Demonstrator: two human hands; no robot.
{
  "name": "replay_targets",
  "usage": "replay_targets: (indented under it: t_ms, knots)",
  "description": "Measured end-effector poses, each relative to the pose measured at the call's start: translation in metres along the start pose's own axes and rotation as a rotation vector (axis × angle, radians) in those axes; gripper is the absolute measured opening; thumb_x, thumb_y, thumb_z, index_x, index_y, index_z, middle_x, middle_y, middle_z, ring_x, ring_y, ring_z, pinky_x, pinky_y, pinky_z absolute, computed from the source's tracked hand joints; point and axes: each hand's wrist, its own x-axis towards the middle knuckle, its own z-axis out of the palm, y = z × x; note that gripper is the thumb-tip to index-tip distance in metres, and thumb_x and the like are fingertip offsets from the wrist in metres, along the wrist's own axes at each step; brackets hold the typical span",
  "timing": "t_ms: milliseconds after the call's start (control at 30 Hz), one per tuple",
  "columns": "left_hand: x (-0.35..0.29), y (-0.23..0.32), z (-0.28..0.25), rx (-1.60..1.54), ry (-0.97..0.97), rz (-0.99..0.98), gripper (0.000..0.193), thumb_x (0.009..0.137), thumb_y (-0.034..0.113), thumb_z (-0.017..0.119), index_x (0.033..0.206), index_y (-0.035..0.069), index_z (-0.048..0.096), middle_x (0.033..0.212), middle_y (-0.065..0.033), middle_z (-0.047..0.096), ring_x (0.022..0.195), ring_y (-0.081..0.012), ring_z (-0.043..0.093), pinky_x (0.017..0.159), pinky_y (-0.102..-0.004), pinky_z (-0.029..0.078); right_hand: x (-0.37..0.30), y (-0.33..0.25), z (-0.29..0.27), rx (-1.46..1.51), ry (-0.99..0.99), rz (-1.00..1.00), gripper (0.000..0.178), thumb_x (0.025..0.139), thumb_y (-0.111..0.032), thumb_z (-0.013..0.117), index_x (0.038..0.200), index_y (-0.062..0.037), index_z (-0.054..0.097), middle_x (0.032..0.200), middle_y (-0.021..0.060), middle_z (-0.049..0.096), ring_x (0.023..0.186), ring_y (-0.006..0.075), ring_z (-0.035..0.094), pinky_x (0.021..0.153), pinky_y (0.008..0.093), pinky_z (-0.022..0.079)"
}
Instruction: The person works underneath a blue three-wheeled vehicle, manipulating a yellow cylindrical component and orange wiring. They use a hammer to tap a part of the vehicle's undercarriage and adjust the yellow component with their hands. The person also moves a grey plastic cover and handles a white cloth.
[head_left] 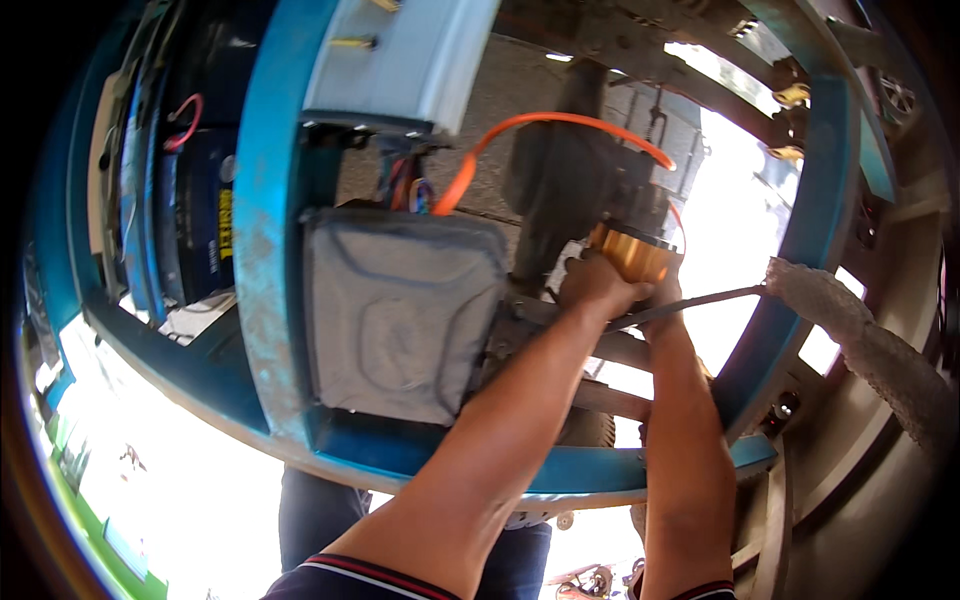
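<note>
Near: both my forearms (500,425) reach over the near rail (590,468) of the blue frame, presumably because the work sits down inside it and this side gives the straightest way in.

Just left of my left forearm, the grey cover (405,310) lies flat within the frame. It takes up much of the left part of the opening, which probably explains why I come in from the right of it.

Further in, the gold cylinder (634,257) is between my hands, right of the middle. Left hand (598,285): fingers curled round its left side. Right hand (667,290): closed against its right side, fingertips hidden, so their exact hold I cannot tell. Gripping from opposite sides should keep a round, smooth body from slipping or tipping.

A dark rod (715,298) slants past my right wrist to a foam sleeve (840,320) on the right; the padding is likely there to guard against knocks.

Far: the orange cable (545,117) arches from beside the wires (405,185) to near the cylinder's far end. Its loop looks like slack, which would let the cylinder shift without a pull. The silver case (395,75) stands far left, beyond the cover.
</note>
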Motion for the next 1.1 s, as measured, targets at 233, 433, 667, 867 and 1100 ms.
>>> replay_targets:
  t_ms: [233, 433, 667, 867, 1100]
  knots:
    - [-0.064, 0.023, -0.002, -0.057, 0.352, 0.168, 0.047, 0.092, 0.031, 0.067, 0.120, -0.006, 0.059, 0.127, -0.0248, 0.058, 0.121, -0.0385, 0.057, 0.104, -0.0450, 0.047, -0.029, -0.018, 0.018, -0.403, 0.148, -0.074, 0.060, 0.101, -0.054, 0.041, 0.129, -0.0036, 0.058, 0.111, 0.0143, 0.070, 0.097, 0.0291, 0.070, 0.083, 0.0401, 0.057]
    - [-0.177, 0.049, -0.034, -0.272, 0.591, 0.675, 0.027, 0.086, 0.003, 0.057, 0.112, -0.005, 0.058, 0.119, -0.0242, 0.057, 0.114, -0.0395, 0.055, 0.096, -0.0477, 0.047, -0.076, -0.019, -0.015, -1.235, 0.216, -0.231, 0.046, 0.097, -0.041, 0.050, 0.118, -0.0027, 0.062, 0.104, 0.0158, 0.071, 0.094, 0.0310, 0.071, 0.082, 0.0410, 0.057]
    - [-0.256, -0.045, -0.162, 0.029, 0.288, 1.330, 0.037, 0.087, 0.011, 0.065, 0.118, -0.007, 0.058, 0.127, -0.0300, 0.057, 0.123, -0.0424, 0.055, 0.103, -0.0520, 0.048, -0.149, -0.034, -0.001, -1.792, 0.210, -0.339, 0.029, 0.093, -0.027, 0.061, 0.105, -0.0017, 0.067, 0.095, 0.0175, 0.072, 0.090, 0.0333, 0.072, 0.080, 0.0420, 0.057]
    - [-0.257, -0.123, -0.285, 0.321, 0.400, 1.416, 0.033, 0.084, 0.008, 0.074, 0.112, -0.003, 0.062, 0.120, -0.0255, 0.061, 0.100, -0.0346, 0.068, 0.069, -0.0365, 0.060, -0.220, -0.055, 0.065, -1.749, 0.192, -0.606, 0.015, 0.089, -0.015, 0.070, 0.094, -0.0007, 0.071, 0.088, 0.0190, 0.073, 0.086, 0.0352, 0.073, 0.078, 0.0429, 0.057]
    - [-0.208, -0.105, -0.364, -0.313, 0.502, 0.962, 0.029, 0.097, 0.018, 0.069, 0.121, 0.002, 0.063, 0.103, -0.0072, 0.065, 0.095, -0.0137, 0.064, 0.080, -0.0283, 0.052, -0.296, -0.075, 0.153, -1.335, 0.123, -0.775, 0.017, 0.092, -0.018, 0.072, 0.099, -0.0030, 0.068, 0.087, 0.0167, 0.073, 0.073, 0.0325, 0.073, 0.069, 0.0425, 0.056]
